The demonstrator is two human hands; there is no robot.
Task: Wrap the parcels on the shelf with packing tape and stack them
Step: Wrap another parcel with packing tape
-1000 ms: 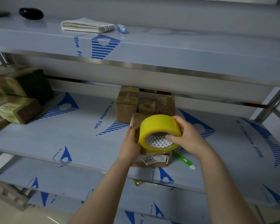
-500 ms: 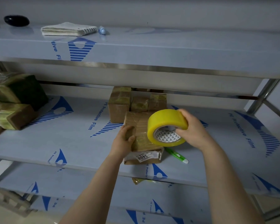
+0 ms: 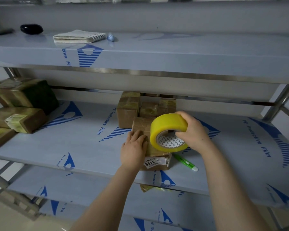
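Taping a white-labelled brown cardboard parcel [image 3: 141, 125] at the film-covered shelf's [image 3: 83, 144] front edge.
Long axis front to back, under both hands: left hand [image 3: 134, 147] flat on its left side, right hand [image 3: 193, 132] clamped on the yellow packing-tape roll [image 3: 167, 125] just above its right.

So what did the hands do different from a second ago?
The right hand carried the yellow tape roll towards the right side of the parcel, keeping its grip. The left hand slid from the parcel's left side up onto its top and now presses flat there. The parcel, the green pen beside it and the other parcels behind look unmoved.
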